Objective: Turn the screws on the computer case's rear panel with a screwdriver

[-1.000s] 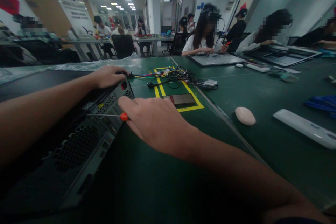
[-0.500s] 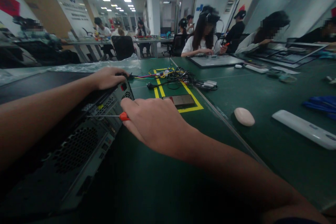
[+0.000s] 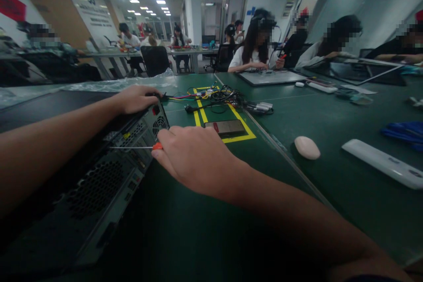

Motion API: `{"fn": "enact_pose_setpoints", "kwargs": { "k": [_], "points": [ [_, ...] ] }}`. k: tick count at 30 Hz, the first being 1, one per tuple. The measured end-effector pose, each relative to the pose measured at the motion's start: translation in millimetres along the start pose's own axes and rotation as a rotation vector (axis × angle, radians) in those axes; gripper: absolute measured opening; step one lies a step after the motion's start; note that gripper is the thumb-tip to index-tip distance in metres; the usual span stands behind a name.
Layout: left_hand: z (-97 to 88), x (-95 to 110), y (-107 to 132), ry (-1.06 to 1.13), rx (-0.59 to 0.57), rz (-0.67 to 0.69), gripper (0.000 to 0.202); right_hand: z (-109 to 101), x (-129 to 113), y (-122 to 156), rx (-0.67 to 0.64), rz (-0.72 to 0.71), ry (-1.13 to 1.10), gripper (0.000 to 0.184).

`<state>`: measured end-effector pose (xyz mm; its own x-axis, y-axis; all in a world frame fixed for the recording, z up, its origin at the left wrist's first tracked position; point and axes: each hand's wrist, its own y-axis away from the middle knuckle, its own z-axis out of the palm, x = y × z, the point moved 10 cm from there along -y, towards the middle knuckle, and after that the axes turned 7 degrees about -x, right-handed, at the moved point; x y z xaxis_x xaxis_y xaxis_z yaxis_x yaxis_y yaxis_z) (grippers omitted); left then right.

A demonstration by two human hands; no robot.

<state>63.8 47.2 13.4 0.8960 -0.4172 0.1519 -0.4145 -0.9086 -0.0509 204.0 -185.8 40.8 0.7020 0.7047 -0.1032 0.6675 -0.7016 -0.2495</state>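
A dark desktop computer case lies on its side on the green table, its perforated rear panel facing me. My right hand is closed round a screwdriver with an orange handle; its thin shaft points left into the rear panel. My left hand rests curled over the case's far top corner, gripping it.
A tangle of coloured cables and a flat dark drive lie inside a yellow-taped square. A white mouse and white keyboard sit to the right. Clear plastic wrap lies beyond the case. Several people work at far tables.
My right hand with the screwdriver has shifted slightly right and turned a little; the case's round fan grille now shows more. My left hand stays on the case.
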Motion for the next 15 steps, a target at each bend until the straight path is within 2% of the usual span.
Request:
{"fn": "enact_pose_setpoints", "kwargs": {
  "k": [15],
  "points": [
    [0.8,-5.8,-2.6,0.006,0.009,-0.002,0.065,-0.9,0.7,0.0,0.048,-0.032,0.085,0.021]
  ]
}}
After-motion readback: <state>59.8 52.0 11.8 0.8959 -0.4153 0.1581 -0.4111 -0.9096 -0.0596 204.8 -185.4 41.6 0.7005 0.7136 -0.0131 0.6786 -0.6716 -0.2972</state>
